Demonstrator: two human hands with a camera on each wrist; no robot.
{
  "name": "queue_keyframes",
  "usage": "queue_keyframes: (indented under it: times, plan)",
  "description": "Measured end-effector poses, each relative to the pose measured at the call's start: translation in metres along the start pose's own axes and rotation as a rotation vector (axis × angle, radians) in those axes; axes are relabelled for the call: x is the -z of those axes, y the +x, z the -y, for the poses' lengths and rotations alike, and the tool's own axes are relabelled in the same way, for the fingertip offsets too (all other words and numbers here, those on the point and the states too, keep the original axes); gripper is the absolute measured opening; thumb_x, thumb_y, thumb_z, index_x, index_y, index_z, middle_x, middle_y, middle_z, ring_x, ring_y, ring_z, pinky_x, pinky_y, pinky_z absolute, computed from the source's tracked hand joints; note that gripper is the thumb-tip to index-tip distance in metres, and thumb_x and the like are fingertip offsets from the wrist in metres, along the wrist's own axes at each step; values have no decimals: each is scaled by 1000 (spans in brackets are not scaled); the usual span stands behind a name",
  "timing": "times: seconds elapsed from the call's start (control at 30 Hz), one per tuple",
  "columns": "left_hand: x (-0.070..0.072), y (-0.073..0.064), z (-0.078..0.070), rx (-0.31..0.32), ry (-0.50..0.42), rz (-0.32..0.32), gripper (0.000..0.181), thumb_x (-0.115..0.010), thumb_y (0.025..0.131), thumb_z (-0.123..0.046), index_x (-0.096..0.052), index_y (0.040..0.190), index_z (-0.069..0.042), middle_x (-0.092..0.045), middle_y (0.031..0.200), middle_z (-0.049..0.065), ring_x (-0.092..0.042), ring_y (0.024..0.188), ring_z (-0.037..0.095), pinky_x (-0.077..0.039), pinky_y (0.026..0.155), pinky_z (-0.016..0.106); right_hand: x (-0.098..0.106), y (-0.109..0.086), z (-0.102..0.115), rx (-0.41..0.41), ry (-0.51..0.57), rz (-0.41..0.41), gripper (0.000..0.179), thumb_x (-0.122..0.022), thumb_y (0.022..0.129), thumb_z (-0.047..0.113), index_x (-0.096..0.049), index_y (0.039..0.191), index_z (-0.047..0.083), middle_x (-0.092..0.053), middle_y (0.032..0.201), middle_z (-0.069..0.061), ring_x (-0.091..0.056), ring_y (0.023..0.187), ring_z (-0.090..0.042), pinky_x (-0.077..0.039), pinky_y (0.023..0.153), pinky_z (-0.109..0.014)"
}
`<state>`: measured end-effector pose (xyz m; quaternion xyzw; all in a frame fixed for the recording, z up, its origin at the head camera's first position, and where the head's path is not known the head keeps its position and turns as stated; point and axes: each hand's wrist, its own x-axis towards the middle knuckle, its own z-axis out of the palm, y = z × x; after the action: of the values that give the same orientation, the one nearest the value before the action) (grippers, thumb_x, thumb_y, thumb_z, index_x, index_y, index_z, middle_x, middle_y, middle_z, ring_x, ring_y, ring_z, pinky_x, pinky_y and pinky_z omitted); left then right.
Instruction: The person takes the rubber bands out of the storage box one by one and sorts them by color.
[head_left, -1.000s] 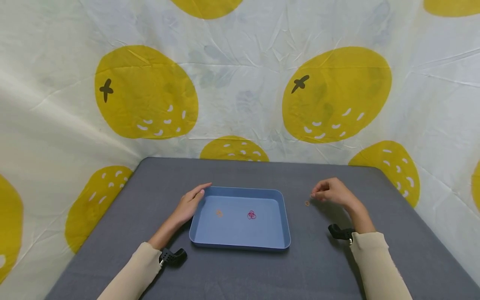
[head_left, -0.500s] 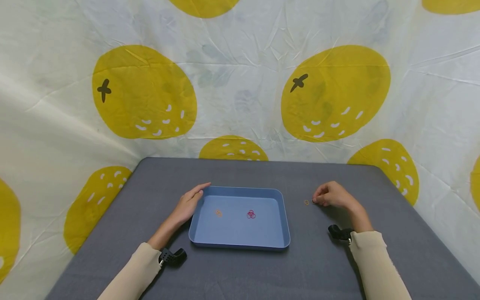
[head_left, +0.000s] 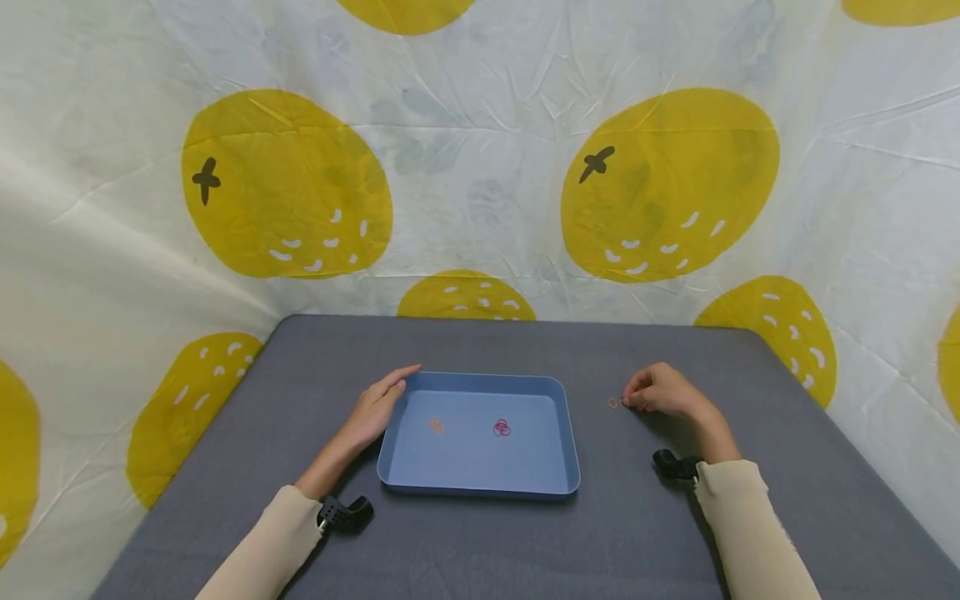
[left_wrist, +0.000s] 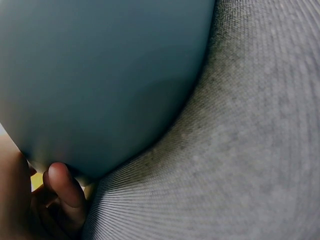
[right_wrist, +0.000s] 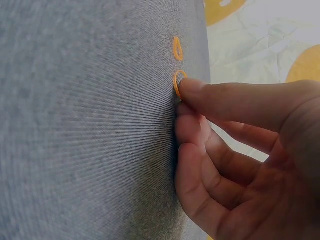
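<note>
My left hand [head_left: 372, 414] holds the far left corner of a shallow blue tray [head_left: 480, 493]. In the left wrist view fingers [left_wrist: 65, 185] bend against the tray's wall. Off the tray's right side, my right hand [head_left: 666, 390] is low over the cloth. Its thumb and fingertips pinch a thin orange rubber band [right_wrist: 176, 86], whose loop sticks out past the thumb. Another orange rubber band [right_wrist: 178, 49] lies just beyond it on the cloth. Inside the tray are a small cluster of red rubber bands [head_left: 502, 427] and some orange rubber bands [head_left: 437, 426], apart from each other.
A grey cloth [head_left: 480, 550] covers the table under the tray and both hands. Behind and at the sides hangs a white curtain [head_left: 480, 225] printed with yellow fruit. Black wrist cameras [head_left: 348, 514] sit on both wrists, near the table surface.
My right hand has lowered to the cloth and closed its fingertips on an orange rubber band, moving slightly left with it. My left hand and the tray have stayed in place.
</note>
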<state>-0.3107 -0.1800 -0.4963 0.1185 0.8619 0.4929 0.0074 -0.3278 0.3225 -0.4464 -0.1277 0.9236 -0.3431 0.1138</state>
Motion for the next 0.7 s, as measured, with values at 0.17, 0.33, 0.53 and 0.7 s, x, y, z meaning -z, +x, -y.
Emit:
queue_keyframes:
  times: [0.17,0.33,0.53,0.7]
  plan:
    - [0,0,1,3,-3,0,42,-36,114,-27,-51,154,-26,-45,163,7,-35,155,34,-28,124,60,-1,2,-1,-16,-6,-1,10,-72,90,3,-76,91,-6,-72,78,-9,-58,70,-12,-51,60,-25]
    - [0,-1,0,11,-16,3,43,-36,114,-27,-51,154,-26,-44,163,7,-34,155,34,-27,124,60,0,3,0,-32,-20,1,9,-72,90,4,-76,90,-5,-72,78,-6,-59,70,-12,-52,61,-26]
    - [-1,-1,-1,5,-16,2,43,-36,114,-26,-51,154,-24,-44,163,8,-34,155,34,-27,124,60,0,0,1,-23,-8,5,11,-73,90,4,-76,92,-6,-73,79,-8,-60,70,-12,-52,61,-26]
    - [-1,0,0,-4,-16,0,43,-36,114,-25,-52,154,-23,-45,163,8,-34,155,34,-28,124,60,3,0,0,-20,4,4,10,-70,91,1,-76,92,-7,-75,82,-10,-61,70,-11,-53,61,-25]
